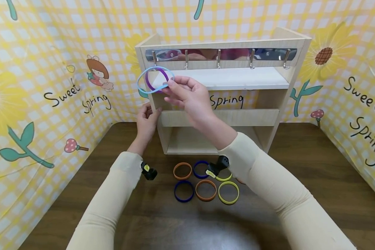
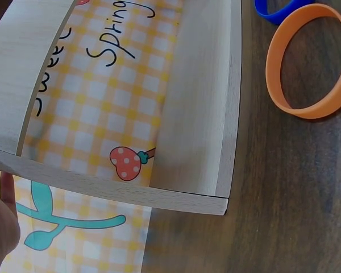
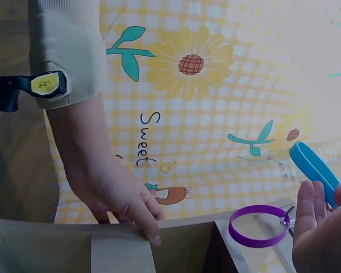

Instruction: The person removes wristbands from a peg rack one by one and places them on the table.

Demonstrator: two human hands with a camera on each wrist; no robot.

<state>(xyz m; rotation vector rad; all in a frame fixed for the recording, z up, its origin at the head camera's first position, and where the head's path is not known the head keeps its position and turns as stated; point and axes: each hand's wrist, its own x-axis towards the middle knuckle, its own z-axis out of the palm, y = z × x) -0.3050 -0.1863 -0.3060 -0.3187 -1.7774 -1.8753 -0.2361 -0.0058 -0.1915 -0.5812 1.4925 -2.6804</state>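
My right hand [image 1: 192,95] pinches a light blue wristband [image 3: 315,169] between thumb and fingers, in front of the rack's upper left corner. A purple wristband [image 3: 256,243] hangs from the leftmost hook [image 1: 154,57], partly seen through the light blue loop in the head view. At the left side panel of the wooden rack [image 1: 218,118], my left hand [image 1: 147,121] grips the edge. Its thumb lies on the front and its fingers go behind, as the right wrist view shows.
On the brown table [image 1: 137,215] before the rack lie several wristbands: orange [image 1: 206,199], dark blue [image 1: 183,201] and yellow [image 1: 228,202]. My right wrist hides some of them. More hooks line the metal strip [image 1: 203,54]. Checked cloth [image 1: 81,41] surrounds the table.
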